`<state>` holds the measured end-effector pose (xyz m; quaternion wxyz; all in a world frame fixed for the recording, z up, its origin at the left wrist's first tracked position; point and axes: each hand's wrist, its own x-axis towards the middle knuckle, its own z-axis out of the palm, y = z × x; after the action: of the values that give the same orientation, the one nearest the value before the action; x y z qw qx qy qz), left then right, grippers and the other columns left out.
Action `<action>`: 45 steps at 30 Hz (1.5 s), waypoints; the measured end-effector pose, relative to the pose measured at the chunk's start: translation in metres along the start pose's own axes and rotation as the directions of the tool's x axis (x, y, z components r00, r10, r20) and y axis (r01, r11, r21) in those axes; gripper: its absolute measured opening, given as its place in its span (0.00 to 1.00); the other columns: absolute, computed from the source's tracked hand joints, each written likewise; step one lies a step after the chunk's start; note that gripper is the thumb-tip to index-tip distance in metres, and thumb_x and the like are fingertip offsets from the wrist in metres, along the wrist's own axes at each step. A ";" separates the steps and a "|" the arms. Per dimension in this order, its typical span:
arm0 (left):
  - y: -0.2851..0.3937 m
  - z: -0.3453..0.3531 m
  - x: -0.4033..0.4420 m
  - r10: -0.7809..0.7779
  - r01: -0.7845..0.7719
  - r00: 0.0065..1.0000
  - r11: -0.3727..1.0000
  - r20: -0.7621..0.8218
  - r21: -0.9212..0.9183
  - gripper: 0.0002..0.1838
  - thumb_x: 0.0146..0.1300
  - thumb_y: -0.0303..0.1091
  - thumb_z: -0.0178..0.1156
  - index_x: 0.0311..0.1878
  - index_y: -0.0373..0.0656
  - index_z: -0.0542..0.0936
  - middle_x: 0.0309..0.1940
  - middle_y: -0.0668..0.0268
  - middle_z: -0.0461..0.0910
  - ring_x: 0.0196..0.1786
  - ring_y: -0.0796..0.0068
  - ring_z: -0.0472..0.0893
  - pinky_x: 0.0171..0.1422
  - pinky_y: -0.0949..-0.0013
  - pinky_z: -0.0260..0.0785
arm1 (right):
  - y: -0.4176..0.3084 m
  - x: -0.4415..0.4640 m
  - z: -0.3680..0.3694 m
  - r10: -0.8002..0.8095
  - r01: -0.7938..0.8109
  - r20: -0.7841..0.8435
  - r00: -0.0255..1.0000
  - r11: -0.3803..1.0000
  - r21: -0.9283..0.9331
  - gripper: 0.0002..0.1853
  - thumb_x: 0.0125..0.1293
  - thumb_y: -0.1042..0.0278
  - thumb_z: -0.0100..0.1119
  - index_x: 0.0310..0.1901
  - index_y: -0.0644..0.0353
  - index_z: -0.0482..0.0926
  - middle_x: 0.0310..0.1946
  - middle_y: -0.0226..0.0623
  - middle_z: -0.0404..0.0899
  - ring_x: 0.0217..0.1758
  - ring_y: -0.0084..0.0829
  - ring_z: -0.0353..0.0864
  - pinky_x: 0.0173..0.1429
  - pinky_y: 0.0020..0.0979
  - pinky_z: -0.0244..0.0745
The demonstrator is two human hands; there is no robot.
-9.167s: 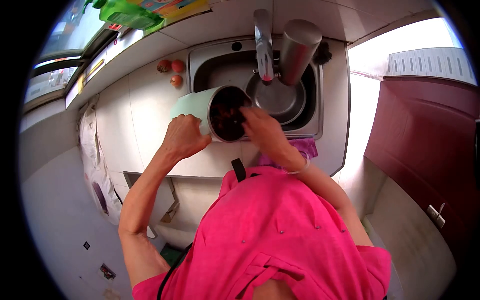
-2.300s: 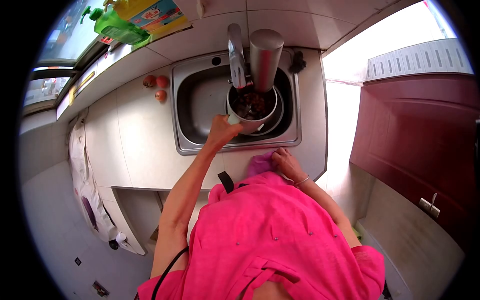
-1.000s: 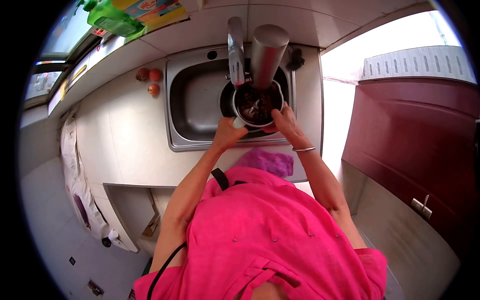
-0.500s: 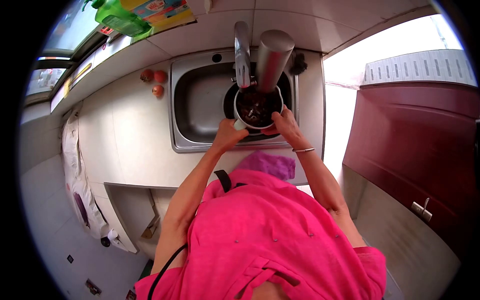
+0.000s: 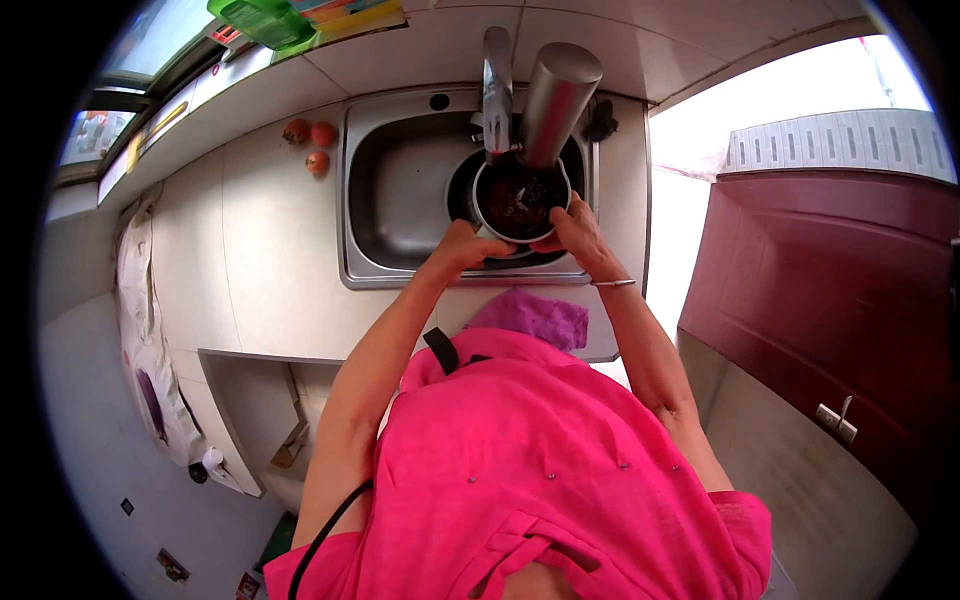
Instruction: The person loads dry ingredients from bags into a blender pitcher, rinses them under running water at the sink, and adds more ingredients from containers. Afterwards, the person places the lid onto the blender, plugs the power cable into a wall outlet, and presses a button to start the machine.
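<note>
Both hands hold a light-coloured pot (image 5: 519, 204) over the right part of the steel sink (image 5: 360, 272), under the faucet (image 5: 497, 90). My left hand (image 5: 468, 245) is closed round its handle at the lower left. On the pot's right side my right hand (image 5: 578, 232) grips the rim, thumb on top. Dark liquid with dark reddish pieces and a bright glint fills the inside. Beneath the pot, a dark-rimmed basin is mostly hidden. A tall metal cylinder (image 5: 563, 95) stands beside the faucet and overlaps the pot's far edge.
Three small reddish-orange fruits (image 5: 318, 163) lie left of the sink. A purple cloth (image 5: 535, 318) rests on the counter's front edge. Behind the sink's right corner sits a dark scrubber (image 5: 602, 120). A green bottle (image 5: 265, 22) stands on the ledge at the upper left.
Earlier, my right hand was in the tilted pot, then on the purple cloth; now it grips the pot's right side. The pot moved from the counter to under the faucet, and its contents look more liquid.
</note>
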<state>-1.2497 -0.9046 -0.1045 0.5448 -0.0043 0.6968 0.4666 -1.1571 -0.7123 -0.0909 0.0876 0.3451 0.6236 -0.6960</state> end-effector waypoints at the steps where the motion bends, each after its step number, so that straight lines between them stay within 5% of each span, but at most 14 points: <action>1: -0.003 0.001 0.002 0.016 -0.016 1.000 1.000 -0.001 -0.009 0.14 0.43 0.33 0.73 0.33 0.37 0.85 0.27 0.67 0.83 0.33 0.75 0.81 0.37 0.70 0.73 | -0.002 -0.001 0.001 0.019 -0.019 0.008 1.000 1.000 -0.023 0.21 0.61 0.76 0.41 0.57 0.73 0.62 0.41 0.55 0.78 0.32 0.47 0.86 0.33 0.35 0.87; 9: -0.021 0.015 0.021 0.063 -0.050 0.990 0.994 -0.130 0.101 0.11 0.42 0.31 0.66 0.24 0.30 0.82 0.19 0.60 0.81 0.23 0.71 0.81 0.25 0.69 0.76 | 0.007 0.005 -0.002 0.084 -0.085 0.009 0.996 0.996 0.027 0.20 0.61 0.76 0.41 0.55 0.74 0.62 0.39 0.57 0.79 0.30 0.50 0.85 0.32 0.37 0.87; 37: -0.035 0.025 0.016 0.046 -0.032 0.985 0.996 -0.169 0.087 0.08 0.43 0.28 0.65 0.21 0.32 0.79 0.19 0.62 0.79 0.22 0.73 0.78 0.23 0.69 0.72 | 0.000 -0.011 0.000 0.154 -0.153 0.021 0.988 0.988 -0.021 0.20 0.59 0.73 0.44 0.50 0.82 0.64 0.32 0.60 0.80 0.29 0.50 0.86 0.34 0.37 0.87; 45: -0.030 0.027 0.004 0.067 -0.059 0.985 0.996 -0.158 0.060 0.08 0.44 0.30 0.65 0.22 0.33 0.80 0.19 0.62 0.79 0.22 0.73 0.78 0.24 0.69 0.72 | 0.004 -0.009 -0.007 0.168 -0.166 0.096 0.981 0.986 -0.025 0.18 0.67 0.68 0.47 0.53 0.72 0.63 0.39 0.56 0.78 0.33 0.48 0.86 0.32 0.40 0.87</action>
<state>-1.2159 -0.9021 -0.1256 0.4722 -0.0046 0.7505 0.4623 -1.1455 -0.7090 -0.0892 0.1789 0.3610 0.5932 -0.6970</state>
